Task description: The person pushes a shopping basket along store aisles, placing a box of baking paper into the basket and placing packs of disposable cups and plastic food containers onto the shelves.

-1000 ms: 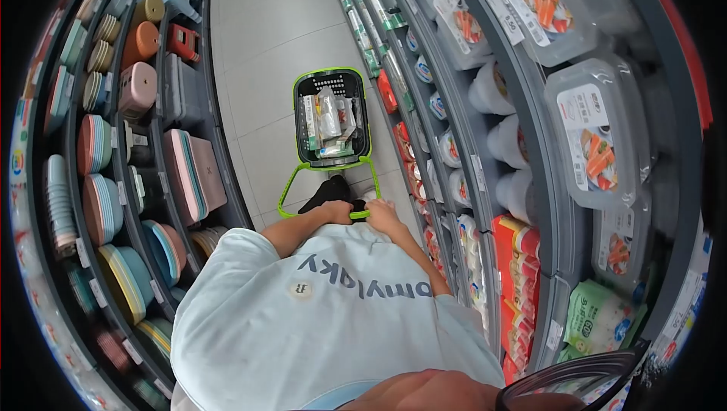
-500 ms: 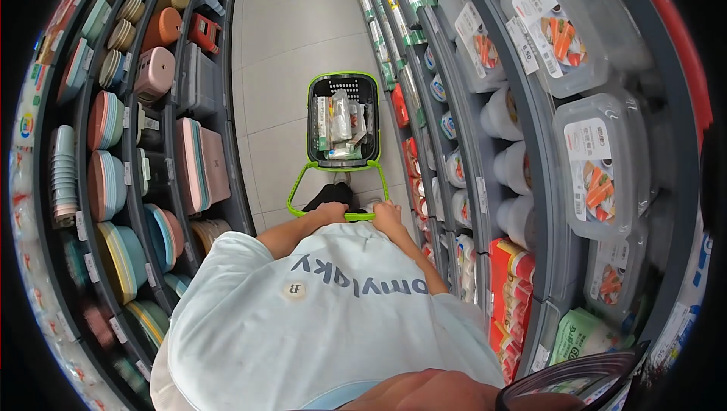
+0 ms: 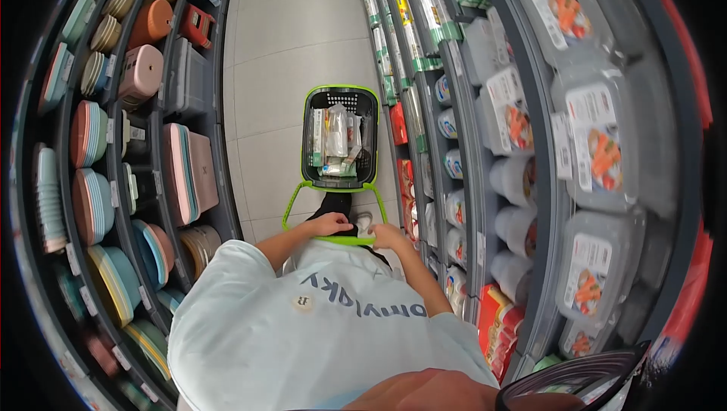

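Note:
A black shopping basket [image 3: 308, 135] with a lime-green rim stands low over the aisle floor ahead of me. Inside lie several clear-wrapped packs [image 3: 336, 131] and a white and green box [image 3: 317, 135]. Its long green handle [image 3: 344, 241] reaches back to my waist. My left hand [image 3: 332, 225] lies at the handle's bar, its fingers curled; its grip is partly hidden. At the bar's right end, my right hand [image 3: 390, 238] is closed around the handle.
Shelves line both sides of the tiled floor [image 3: 280, 17]. On the left are stacked bowls [image 3: 92, 203], trays [image 3: 193, 172] and a pink bin [image 3: 141, 74]. Clear food containers [image 3: 598, 138], plastic cups [image 3: 519, 225] and red packs [image 3: 496, 328] fill the right. My shoe [image 3: 364, 222] shows below the handle.
The basket and both hands sit slightly lower in view. The shelf goods have shifted, several on the right downward. My left hand's fingers look looser at the handle; the right still holds it.

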Demonstrator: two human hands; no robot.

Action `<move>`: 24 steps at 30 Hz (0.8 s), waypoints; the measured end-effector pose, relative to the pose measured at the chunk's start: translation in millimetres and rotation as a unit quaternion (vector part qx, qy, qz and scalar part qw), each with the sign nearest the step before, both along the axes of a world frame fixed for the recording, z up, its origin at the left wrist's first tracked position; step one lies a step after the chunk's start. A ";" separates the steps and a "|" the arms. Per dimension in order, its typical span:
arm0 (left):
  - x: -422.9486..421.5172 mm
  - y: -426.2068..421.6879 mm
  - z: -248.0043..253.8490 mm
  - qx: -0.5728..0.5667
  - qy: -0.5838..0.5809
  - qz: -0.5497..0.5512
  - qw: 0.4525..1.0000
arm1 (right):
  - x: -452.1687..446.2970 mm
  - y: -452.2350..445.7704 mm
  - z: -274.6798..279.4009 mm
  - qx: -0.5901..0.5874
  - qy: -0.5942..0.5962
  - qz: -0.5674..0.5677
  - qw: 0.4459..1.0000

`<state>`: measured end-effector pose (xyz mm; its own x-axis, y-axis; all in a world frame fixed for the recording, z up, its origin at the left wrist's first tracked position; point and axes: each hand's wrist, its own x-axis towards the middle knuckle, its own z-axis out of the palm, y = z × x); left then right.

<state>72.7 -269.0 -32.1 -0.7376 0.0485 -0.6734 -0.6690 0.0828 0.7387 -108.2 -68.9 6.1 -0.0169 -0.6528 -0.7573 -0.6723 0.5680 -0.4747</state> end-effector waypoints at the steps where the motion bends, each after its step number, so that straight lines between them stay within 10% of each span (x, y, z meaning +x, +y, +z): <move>1: -5.0 -6.0 -18.7 -0.036 0.000 0.039 0.999 | -3.6 -7.1 1.4 0.030 -0.034 0.009 0.999; 6: -35.3 -72.9 -92.4 -0.166 -0.060 -0.018 0.984 | -29.8 -63.8 -9.5 0.211 -0.287 -0.100 0.929; 12: -94.4 -164.3 -140.9 -0.170 -0.075 0.050 0.981 | -50.1 -140.5 -71.1 0.430 -0.093 0.064 0.896; 17: -116.9 -227.1 -223.7 -0.133 -0.100 0.153 0.974 | -81.1 -197.0 -114.8 0.353 -0.043 0.200 0.913; 22: -129.6 -240.7 -268.1 -0.144 -0.115 0.185 0.965 | -126.4 -189.1 -251.3 0.402 -0.180 0.026 0.897; 24: -137.8 -244.0 -276.5 -0.136 -0.090 0.201 0.966 | -156.5 -257.2 -227.3 0.366 -0.163 0.038 0.915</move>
<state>-65.0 -512.9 -308.5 -0.5298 -0.4143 -0.7400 -0.8028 -0.0364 0.5952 -264.7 -326.1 -221.2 0.3114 0.0417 -0.9493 -0.6133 0.7719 -0.1673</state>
